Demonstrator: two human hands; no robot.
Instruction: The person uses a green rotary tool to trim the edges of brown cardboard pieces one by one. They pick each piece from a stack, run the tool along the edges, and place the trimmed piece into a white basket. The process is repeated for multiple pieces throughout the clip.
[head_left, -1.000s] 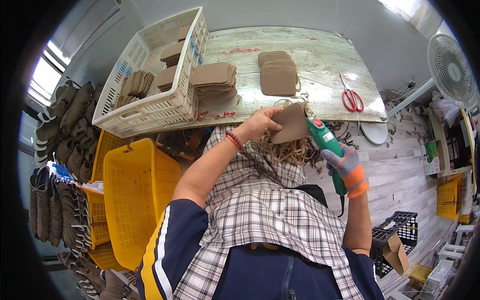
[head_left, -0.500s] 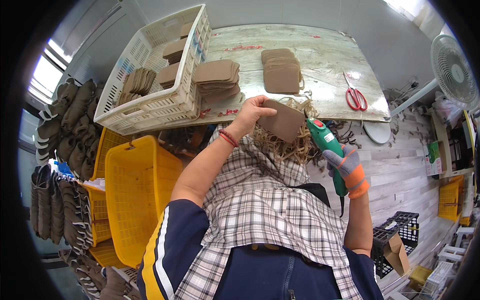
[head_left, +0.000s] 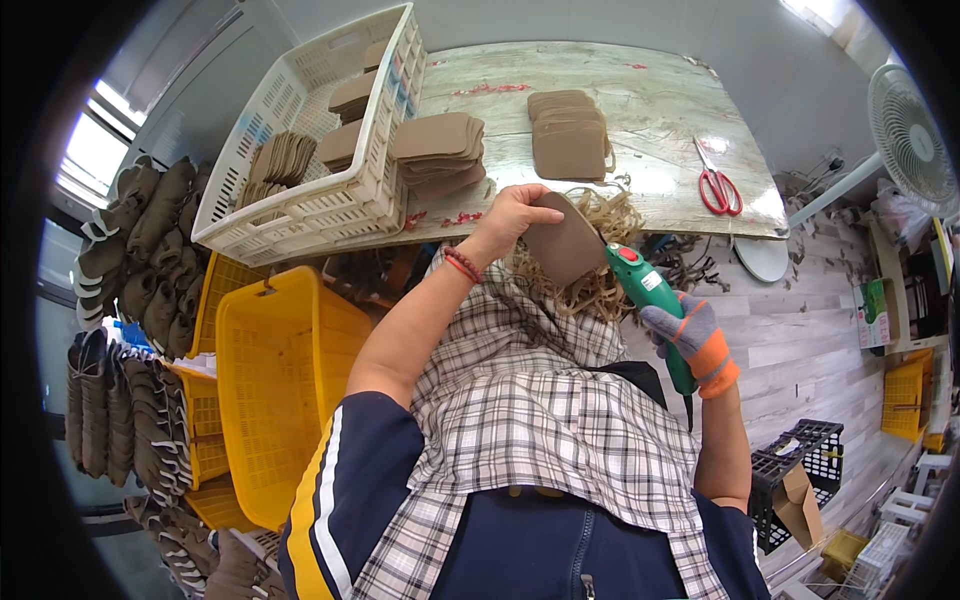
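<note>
My bare left hand [head_left: 508, 222] pinches a flat brown piece with rounded corners [head_left: 566, 240] by its upper left edge, in front of the table. My right hand [head_left: 697, 340], in a grey and orange glove, is wrapped round a green corded power tool [head_left: 648, 284] with a red switch. The tool's tip is at the right edge of the brown piece; its exact contact is too small to make out. Behind and below the piece hangs a tangle of thin brown offcut strips [head_left: 610, 212]. A fanned stack of similar brown pieces [head_left: 568, 145] lies on the table beyond.
On the worn table [head_left: 655, 110] are red-handled scissors [head_left: 718, 190] and another stack of brown pieces [head_left: 440, 145], beside a white crate [head_left: 300, 215] holding more. A yellow bin [head_left: 270, 400] stands at my left near brown shoe uppers [head_left: 150, 280]. At right are a fan [head_left: 908, 140] and black crate [head_left: 795, 470].
My left hand has turned the brown piece so that it stands more upright, its edge facing the tool. The right hand and tool have shifted only slightly.
</note>
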